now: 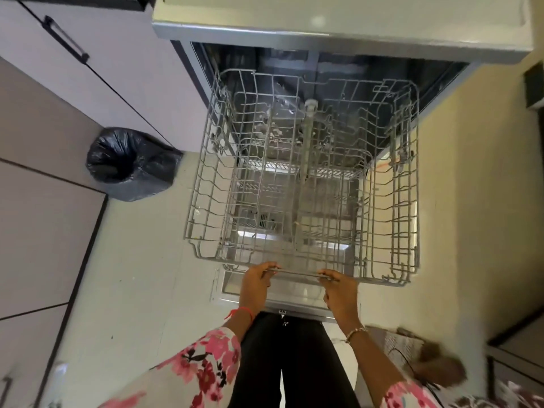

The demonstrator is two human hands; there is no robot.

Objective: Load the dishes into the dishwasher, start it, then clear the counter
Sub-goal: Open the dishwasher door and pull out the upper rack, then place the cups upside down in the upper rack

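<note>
Dishwasher [294, 298] stands open in the middle of the view, its door dropped flat toward the person, with the wire rack [306, 178] drawn out above the door. Going from the left: a run of pale cabinets [88, 83] lines the wall, and a bin lined with a black bag [132, 163] sits on the floor just beside the dishwasher, its mouth open and dark, so its contents cannot be told. Next, the left hand [256, 282] is curled around the near front bar of the rack, and the right hand [338, 290] grips the same bar a little further along. Holding it with both hands, evenly spaced, probably keeps the rack running straight on its rails. No dishes show in the rack; through its wires only a lower rack and the door's inner face appear, also bare as far as I can see. Loading seems not yet begun. At the far right lies a blurred brown object [435, 366] on the floor.
</note>
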